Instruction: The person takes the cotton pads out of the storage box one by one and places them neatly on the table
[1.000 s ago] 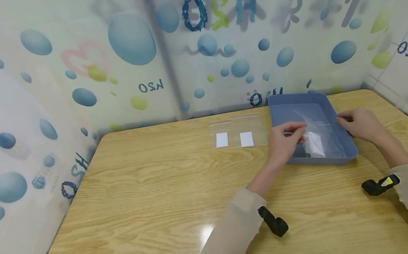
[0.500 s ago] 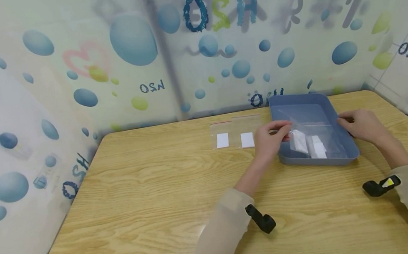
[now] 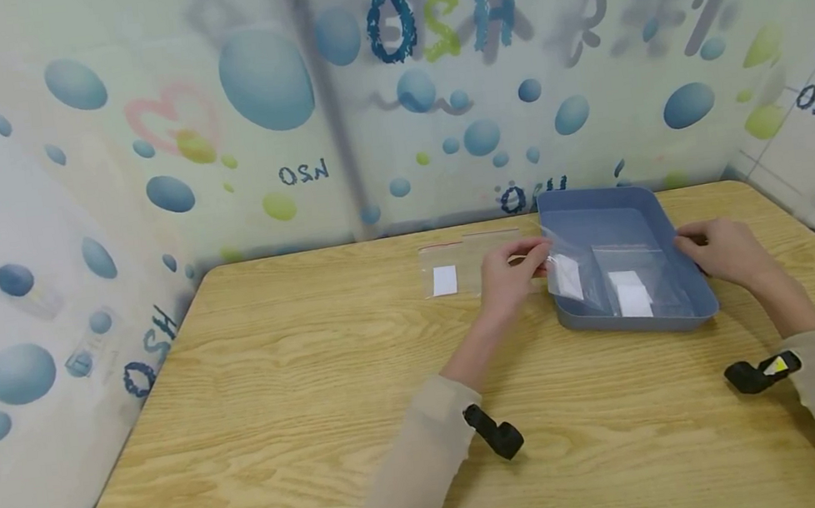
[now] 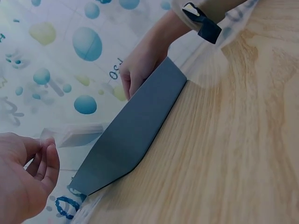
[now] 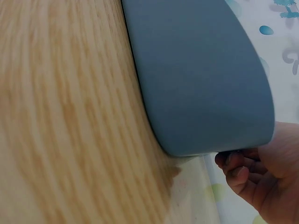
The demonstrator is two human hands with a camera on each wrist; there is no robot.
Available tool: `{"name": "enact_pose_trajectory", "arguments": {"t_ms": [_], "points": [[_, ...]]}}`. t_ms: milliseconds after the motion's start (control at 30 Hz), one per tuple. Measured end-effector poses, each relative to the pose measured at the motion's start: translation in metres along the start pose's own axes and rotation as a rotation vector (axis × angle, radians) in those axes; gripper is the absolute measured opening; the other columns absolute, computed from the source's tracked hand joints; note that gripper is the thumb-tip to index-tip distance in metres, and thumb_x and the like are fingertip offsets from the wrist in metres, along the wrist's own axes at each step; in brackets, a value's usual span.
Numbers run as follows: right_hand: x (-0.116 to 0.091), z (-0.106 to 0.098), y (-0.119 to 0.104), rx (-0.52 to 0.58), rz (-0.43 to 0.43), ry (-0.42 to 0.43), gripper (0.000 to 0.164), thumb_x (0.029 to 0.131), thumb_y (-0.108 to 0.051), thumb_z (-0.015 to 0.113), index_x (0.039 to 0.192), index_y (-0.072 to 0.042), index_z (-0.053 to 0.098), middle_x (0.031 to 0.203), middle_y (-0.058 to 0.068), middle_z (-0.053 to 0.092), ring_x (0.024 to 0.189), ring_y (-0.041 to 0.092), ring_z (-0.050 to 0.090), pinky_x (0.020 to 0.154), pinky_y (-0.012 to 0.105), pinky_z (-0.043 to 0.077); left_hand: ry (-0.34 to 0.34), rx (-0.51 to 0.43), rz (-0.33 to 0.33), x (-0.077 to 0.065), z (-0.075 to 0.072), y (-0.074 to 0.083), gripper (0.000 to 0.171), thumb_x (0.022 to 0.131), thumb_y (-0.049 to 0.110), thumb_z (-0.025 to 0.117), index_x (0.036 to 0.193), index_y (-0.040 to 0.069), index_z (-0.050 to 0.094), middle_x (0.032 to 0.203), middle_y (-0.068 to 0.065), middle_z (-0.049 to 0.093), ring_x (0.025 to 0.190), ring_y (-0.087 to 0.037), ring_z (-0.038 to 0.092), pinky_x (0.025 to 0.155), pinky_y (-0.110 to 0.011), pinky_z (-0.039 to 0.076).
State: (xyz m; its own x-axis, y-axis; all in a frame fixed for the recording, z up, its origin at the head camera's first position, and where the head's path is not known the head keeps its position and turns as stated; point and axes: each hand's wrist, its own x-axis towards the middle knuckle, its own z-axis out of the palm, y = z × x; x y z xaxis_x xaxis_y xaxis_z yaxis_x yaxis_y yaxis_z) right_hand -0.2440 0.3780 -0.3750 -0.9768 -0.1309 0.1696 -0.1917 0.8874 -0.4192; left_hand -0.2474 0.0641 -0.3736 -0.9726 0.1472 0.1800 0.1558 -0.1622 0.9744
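Note:
My left hand (image 3: 511, 276) pinches a clear zip bag (image 3: 567, 278) with a white card inside, over the left rim of a blue-grey tray (image 3: 635, 327). In the left wrist view the thumb and fingers of the left hand (image 4: 25, 172) meet at the corner of the bag (image 4: 81, 134), above the tray wall (image 4: 135, 121). My right hand (image 3: 724, 251) grips the tray's right rim. In the right wrist view the right hand (image 5: 275, 179) has its fingers curled against the tray wall (image 5: 205, 84). Another clear bag with a white card (image 3: 631, 295) lies in the tray.
Left of the tray, a clear bag with a white card (image 3: 444, 281) lies flat on the wooden table (image 3: 301, 383). Beside it, a second bag (image 3: 491, 238) is partly hidden by my left hand. A patterned backdrop (image 3: 377, 123) stands behind the table.
My left hand has moved left, drawing the bag from over the tray's middle to its left rim. The bag left in the tray now shows separately. My right hand stays at the rim.

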Motion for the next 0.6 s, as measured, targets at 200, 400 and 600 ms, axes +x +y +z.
{"name": "enact_pose_trajectory", "arguments": {"t_ms": [200, 400, 600], "points": [[0.0, 0.0, 0.0, -0.001, 0.014, -0.011, 0.039, 0.103, -0.012, 0.051, 0.121, 0.023, 0.058, 0.063, 0.002, 0.061, 0.052, 0.016, 0.051, 0.054, 0.032, 0.042, -0.005, 0.003, 0.004, 0.003, -0.014, 0.003, 0.016, 0.096, 0.004, 0.068, 0.106, -0.007, 0.074, 0.096, -0.011, 0.073, 0.07, -0.01, 0.064, 0.072, -0.027, 0.059], [0.001, -0.001, -0.001, -0.003, 0.006, 0.001, 0.038, 0.102, -0.01, 0.052, 0.119, 0.023, 0.059, 0.074, 0.016, 0.067, 0.055, 0.017, 0.053, 0.055, 0.034, 0.043, 0.002, 0.02, -0.001, 0.004, -0.029, 0.005, 0.018, 0.097, 0.006, 0.067, 0.108, -0.006, 0.074, 0.097, -0.011, 0.072, 0.071, -0.009, 0.064, 0.074, -0.027, 0.059], [0.001, -0.001, -0.002, -0.004, 0.013, -0.002, 0.038, 0.102, -0.01, 0.053, 0.119, 0.023, 0.058, 0.083, 0.025, 0.068, 0.057, 0.018, 0.054, 0.056, 0.034, 0.045, 0.001, 0.006, 0.015, 0.005, -0.043, 0.006, 0.017, 0.098, 0.006, 0.067, 0.11, -0.005, 0.073, 0.103, -0.009, 0.071, 0.075, -0.011, 0.065, 0.076, -0.028, 0.059]]}}
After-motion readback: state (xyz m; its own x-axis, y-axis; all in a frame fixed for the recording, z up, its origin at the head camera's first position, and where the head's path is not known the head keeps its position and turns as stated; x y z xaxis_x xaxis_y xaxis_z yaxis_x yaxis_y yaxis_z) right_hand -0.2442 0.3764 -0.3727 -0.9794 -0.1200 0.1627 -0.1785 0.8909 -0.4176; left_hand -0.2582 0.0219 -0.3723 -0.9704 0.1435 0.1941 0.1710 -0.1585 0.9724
